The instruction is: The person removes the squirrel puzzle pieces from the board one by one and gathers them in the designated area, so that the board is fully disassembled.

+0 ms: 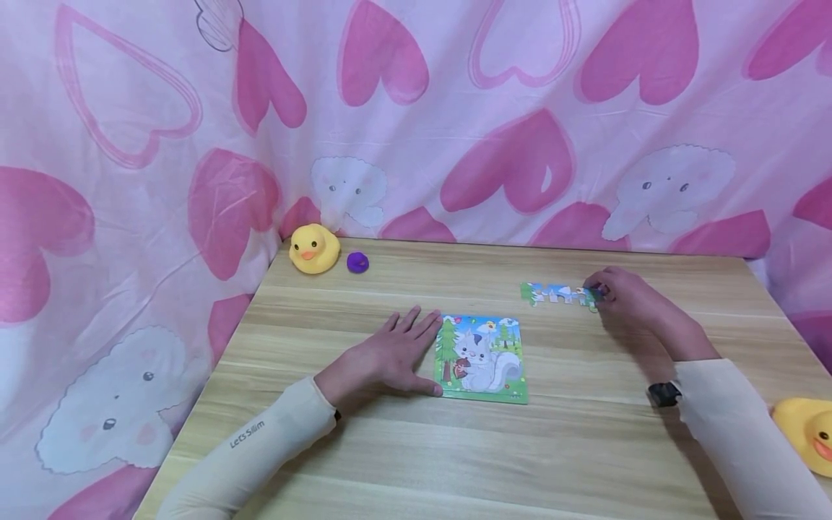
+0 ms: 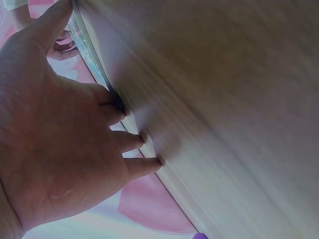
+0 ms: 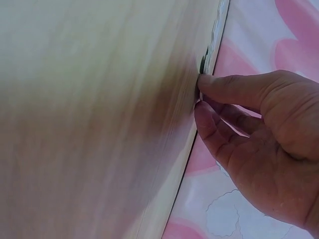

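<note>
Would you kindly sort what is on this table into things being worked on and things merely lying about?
In hand:
squirrel puzzle, steadied by left hand
puzzle strip, pinched by right hand

Lying about:
yellow duck
purple blob
second duck

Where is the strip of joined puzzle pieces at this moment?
In the head view the puzzle strip lies on the table, up and to the right of the squirrel puzzle; the right hand pinches its right end.

A square squirrel puzzle board (image 1: 482,359) lies flat mid-tabletop. A strip of joined puzzle pieces (image 1: 560,295) lies toward the far right edge.
</note>
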The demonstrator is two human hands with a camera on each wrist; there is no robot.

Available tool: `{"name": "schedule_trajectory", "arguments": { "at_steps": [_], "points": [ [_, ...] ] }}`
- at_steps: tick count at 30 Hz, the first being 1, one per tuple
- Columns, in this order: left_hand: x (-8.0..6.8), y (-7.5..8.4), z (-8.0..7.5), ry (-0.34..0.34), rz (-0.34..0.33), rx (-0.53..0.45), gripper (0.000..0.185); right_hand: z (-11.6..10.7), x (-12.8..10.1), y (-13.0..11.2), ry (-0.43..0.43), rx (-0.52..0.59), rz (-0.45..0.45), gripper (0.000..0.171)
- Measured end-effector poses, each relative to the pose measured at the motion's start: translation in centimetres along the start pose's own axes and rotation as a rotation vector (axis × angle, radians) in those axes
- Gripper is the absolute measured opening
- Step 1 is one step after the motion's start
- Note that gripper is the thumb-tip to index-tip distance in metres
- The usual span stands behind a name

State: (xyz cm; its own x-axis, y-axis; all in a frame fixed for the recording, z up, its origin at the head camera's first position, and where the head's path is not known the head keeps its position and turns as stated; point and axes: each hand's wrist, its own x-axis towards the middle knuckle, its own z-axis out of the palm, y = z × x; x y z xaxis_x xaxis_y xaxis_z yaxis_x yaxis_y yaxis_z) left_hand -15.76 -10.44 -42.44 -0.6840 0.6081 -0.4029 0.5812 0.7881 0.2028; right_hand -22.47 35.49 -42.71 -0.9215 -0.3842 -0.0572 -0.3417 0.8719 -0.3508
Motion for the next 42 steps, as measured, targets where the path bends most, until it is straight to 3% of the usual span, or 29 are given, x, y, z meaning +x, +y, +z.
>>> {"name": "schedule_trajectory", "arguments": {
  "at_steps": [5,11,17,30,34,42],
  "points": [
    [0.0,0.0,0.0,0.003,0.007,0.021,0.122,-0.1,-0.2,0.0,-0.021,0.011,0.028,0.04],
    [0.0,0.1,-0.1,-0.001,0.015,0.013,0.122,-0.4,-0.4,-0.5,-0.059,0.021,0.13,0.044],
    [0.1,-0.1,0.0,-0.004,0.012,0.0,0.122,-0.3,-0.3,-2.3,-0.009,-0.003,0.095,0.046],
    [0.2,-0.1,0.0,-0.005,0.02,-0.008,0.121,3.2,-0.2,-10.6,0.015,0.009,-0.054,0.049],
    [0.1,-0.1,-0.2,-0.008,0.017,-0.005,0.121,4.3,0.0,-13.3,-0.012,0.01,-0.107,0.05],
    [-0.1,-0.1,-0.5,-0.011,0.007,0.002,0.122,5.0,0.7,-18.3,-0.113,0.078,-0.106,0.059]
  ]
}}
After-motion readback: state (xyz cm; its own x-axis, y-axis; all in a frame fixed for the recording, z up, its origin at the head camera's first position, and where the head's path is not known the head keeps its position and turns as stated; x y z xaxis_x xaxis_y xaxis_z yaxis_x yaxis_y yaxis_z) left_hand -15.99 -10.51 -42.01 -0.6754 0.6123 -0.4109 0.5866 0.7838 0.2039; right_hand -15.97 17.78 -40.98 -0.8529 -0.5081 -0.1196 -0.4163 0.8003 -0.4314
